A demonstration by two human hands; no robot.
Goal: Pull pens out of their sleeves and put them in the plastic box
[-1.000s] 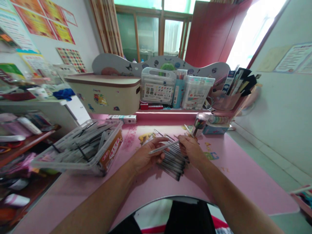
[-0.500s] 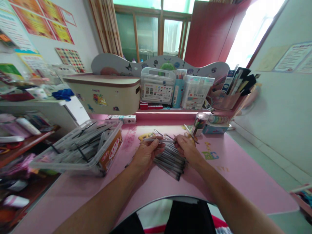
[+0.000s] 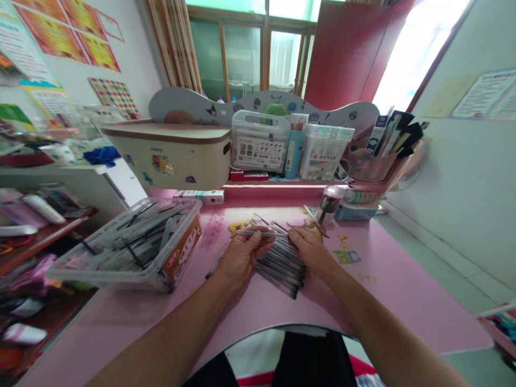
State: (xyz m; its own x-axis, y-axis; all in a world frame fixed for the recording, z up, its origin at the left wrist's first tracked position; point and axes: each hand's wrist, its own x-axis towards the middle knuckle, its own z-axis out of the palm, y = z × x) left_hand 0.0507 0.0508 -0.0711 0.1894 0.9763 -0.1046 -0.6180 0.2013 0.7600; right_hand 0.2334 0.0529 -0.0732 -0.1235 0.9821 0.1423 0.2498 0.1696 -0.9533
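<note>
Left hand with a narrow pinch grip on a slim pen, right hand gripping the pen's other end, pen held over a row of pens on the pink table, clear plastic box left of the row, clear jar beyond it to the right.

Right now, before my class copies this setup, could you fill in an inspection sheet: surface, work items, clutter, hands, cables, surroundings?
Surface: pink desk with printed pictures and a curved front edge.
Work items: slim pen-like piece between the hands; row of similar pieces on the desk; clear tub holding many more, to the left.
Clutter: jar and blue box at back right; lidded bin and carry case along the back.
Hands: left hand and right hand both grip the slim pen-like piece.
Cables: nothing seen clearly.
Surroundings: window and curtain behind; loaded shelves at left, blurred.
</note>
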